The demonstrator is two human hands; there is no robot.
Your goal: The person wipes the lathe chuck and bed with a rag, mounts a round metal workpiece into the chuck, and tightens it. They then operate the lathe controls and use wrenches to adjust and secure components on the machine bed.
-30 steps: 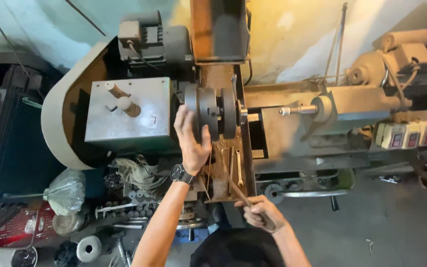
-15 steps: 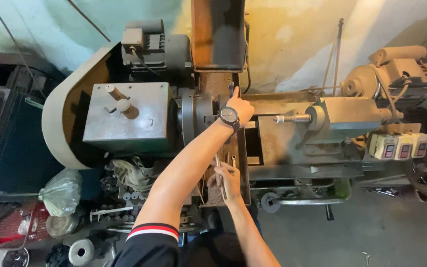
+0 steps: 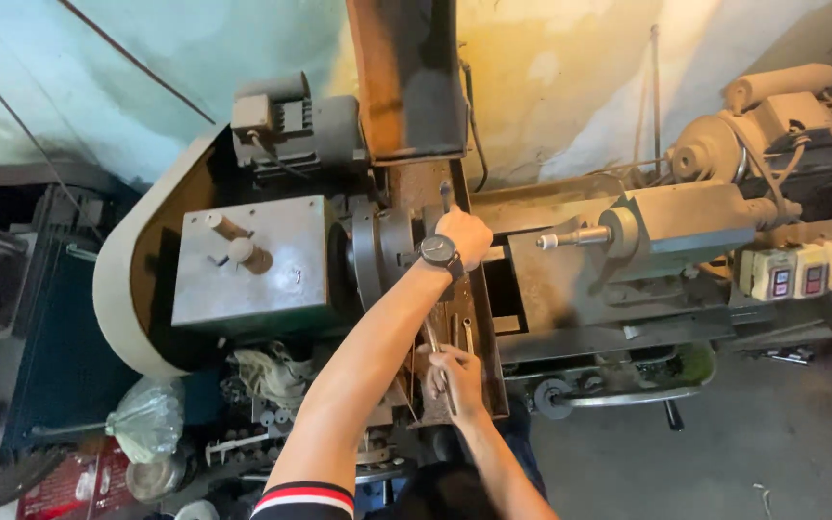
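A: What am I working on here?

B: The lathe chuck (image 3: 377, 252), the round grey disc on the spindle, just right of the grey headstock box (image 3: 247, 262) and in the middle of the machine. My left hand (image 3: 464, 236) is up at its right face, curled together around something small there. A thin metal stub (image 3: 446, 195) sticks up past the knuckles; it could be a chuck key, but I cannot tell for sure.

A: And the other hand?

B: My right hand (image 3: 453, 377) is nearer to me, low on the rusty carriage (image 3: 479, 327), closed on a slim rod-like tool (image 3: 432, 339) that slants up toward the chuck. I can't make out what sort of tool it is.

A: So which step is this?

B: My guess is setting up at the chuck, tightening or loosening its grip, with the spindle at rest. Nothing looks mounted between the chuck and the tailstock (image 3: 666, 229), whose pointed centre (image 3: 570, 237) stands well apart to the right.

A: What does the next move ask of me?

B: A firm, steady turn with the left hand, I'd judge, keeping the wristwatch (image 3: 438, 251) and forearm off the chuck's rim. The switch boxes (image 3: 806, 270) sit far right, out of reach of both hands.
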